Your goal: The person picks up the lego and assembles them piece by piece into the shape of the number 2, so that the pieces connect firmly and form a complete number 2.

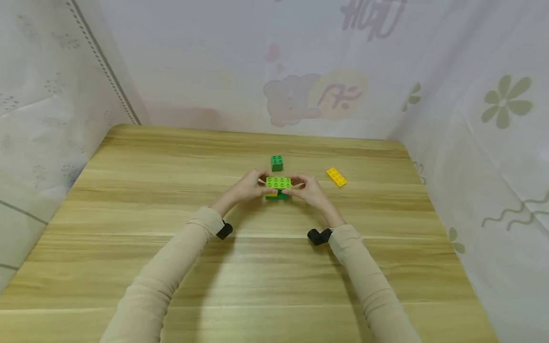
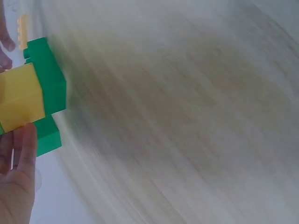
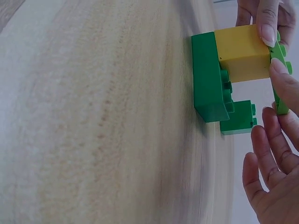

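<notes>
A light green flat brick (image 1: 279, 183) lies over a yellow block (image 3: 243, 52), which sits on one end of a dark green brick (image 3: 208, 77) on the table. My left hand (image 1: 250, 186) pinches the light green brick's left end, its thumb beside the yellow block. At the other end my right hand (image 1: 310, 191) pinches the same brick between thumb and fingers. In the right wrist view the light green brick (image 3: 282, 100) extends past the yellow block, with a gap above the dark green studs.
A separate green block (image 1: 277, 163) stands just behind the stack on the wooden table (image 1: 266, 276). Farther right lies a flat yellow brick (image 1: 336, 177). Patterned cloth hangs behind the table and at both sides.
</notes>
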The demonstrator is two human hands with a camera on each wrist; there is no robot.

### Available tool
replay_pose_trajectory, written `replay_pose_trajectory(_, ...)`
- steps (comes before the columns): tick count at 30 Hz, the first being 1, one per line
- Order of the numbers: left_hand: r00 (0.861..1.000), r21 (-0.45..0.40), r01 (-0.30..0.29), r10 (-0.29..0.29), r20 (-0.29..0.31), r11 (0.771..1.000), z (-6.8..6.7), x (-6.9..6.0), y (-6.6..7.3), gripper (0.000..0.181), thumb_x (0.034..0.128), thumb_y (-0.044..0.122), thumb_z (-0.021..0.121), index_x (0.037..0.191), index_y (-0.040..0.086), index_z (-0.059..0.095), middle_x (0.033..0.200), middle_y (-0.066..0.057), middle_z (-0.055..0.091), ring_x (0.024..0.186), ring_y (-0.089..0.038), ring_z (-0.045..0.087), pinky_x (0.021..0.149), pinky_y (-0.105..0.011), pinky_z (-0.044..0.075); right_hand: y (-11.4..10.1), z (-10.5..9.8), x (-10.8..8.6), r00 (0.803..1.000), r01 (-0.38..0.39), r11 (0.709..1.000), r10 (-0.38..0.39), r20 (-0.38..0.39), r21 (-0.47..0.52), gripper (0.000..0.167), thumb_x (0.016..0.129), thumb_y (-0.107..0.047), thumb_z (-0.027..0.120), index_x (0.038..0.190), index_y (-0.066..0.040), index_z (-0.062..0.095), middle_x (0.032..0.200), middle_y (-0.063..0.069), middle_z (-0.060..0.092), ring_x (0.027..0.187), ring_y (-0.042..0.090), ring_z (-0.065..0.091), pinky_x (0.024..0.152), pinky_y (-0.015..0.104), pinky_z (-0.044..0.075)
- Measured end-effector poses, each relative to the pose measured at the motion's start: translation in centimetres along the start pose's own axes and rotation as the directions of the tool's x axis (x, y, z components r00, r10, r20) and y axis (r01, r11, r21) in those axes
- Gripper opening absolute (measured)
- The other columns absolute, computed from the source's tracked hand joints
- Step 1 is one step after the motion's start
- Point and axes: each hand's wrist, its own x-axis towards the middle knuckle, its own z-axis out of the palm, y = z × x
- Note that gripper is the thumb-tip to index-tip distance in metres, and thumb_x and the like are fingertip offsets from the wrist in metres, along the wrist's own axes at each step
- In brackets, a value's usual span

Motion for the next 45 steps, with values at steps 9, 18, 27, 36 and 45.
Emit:
replay_pose_trajectory(9, 1.000, 0.026, 0.005, -0.005, 0.024, 1.000, -0.3, -0.1, -0.2, 0.040, 0.0820, 0.022, 0.069, 0.114, 0.002, 0.054, 0.111, -0.014, 0.057, 0.107, -0.027, 0.054, 0.093, -0.038, 0.047, 0.0, 0.5, 0.0, 1.000, 0.002, 1.000, -0.002, -0.003, -0.006, 0.046, 0.080, -0.026, 0.070, 0.121, -0.009, 0.057, 0.115, 0.011, 0.060, 0.106, 0.023, 0.053, 0.088, 0.036, 0.045)
replay_pose_trajectory(18, 1.000, -0.024, 0.017, -0.016, 0.019, 1.000, -0.2, 0.2, 0.1, 0.040, 0.0831, 0.018, 0.067, 0.116, 0.000, 0.052, 0.114, -0.015, 0.055, 0.110, -0.028, 0.052, 0.094, -0.037, 0.047, -0.1, -0.1, 0.0, 1.000, -0.012, 1.000, 0.012, 0.007, 0.012, 0.046, 0.081, -0.027, 0.069, 0.122, -0.011, 0.056, 0.116, 0.010, 0.059, 0.107, 0.023, 0.052, 0.089, 0.037, 0.045)
replay_pose_trajectory(27, 1.000, -0.017, 0.020, -0.020, 0.012, 1.000, -0.2, 0.0, 0.3, 0.035, 0.0833, 0.018, 0.067, 0.110, 0.001, 0.052, 0.108, -0.015, 0.056, 0.103, -0.027, 0.056, 0.085, -0.033, 0.051, 1.0, -0.7, 1.0, 0.999, 0.020, 0.999, -0.018, 0.043, -0.031, 0.043, 0.082, -0.013, 0.068, 0.122, -0.003, 0.054, 0.119, 0.017, 0.058, 0.109, 0.029, 0.054, 0.094, 0.042, 0.045)
replay_pose_trajectory(36, 1.000, -0.025, 0.015, -0.015, 0.010, 1.000, 0.2, -0.1, 0.1, 0.038, 0.0829, 0.018, 0.067, 0.113, 0.000, 0.052, 0.107, -0.013, 0.057, 0.103, -0.025, 0.056, 0.087, -0.031, 0.050, 1.5, -1.1, 3.3, 1.000, -0.005, 0.999, 0.005, -0.012, -0.035, 0.042, 0.086, -0.012, 0.062, 0.125, -0.001, 0.051, 0.122, 0.019, 0.055, 0.111, 0.032, 0.053, 0.097, 0.041, 0.043)
replay_pose_trajectory(45, 1.000, -0.013, 0.028, -0.028, -0.011, 1.000, 0.1, -0.4, 0.1, 0.040, 0.0818, 0.021, 0.068, 0.115, 0.002, 0.054, 0.107, -0.011, 0.058, 0.102, -0.024, 0.057, 0.088, -0.031, 0.050, 0.1, -0.9, 5.4, 1.000, -0.019, 0.999, 0.019, -0.005, -0.032, 0.054, 0.083, -0.019, 0.067, 0.130, -0.005, 0.046, 0.124, 0.018, 0.052, 0.115, 0.033, 0.049, 0.100, 0.044, 0.041)
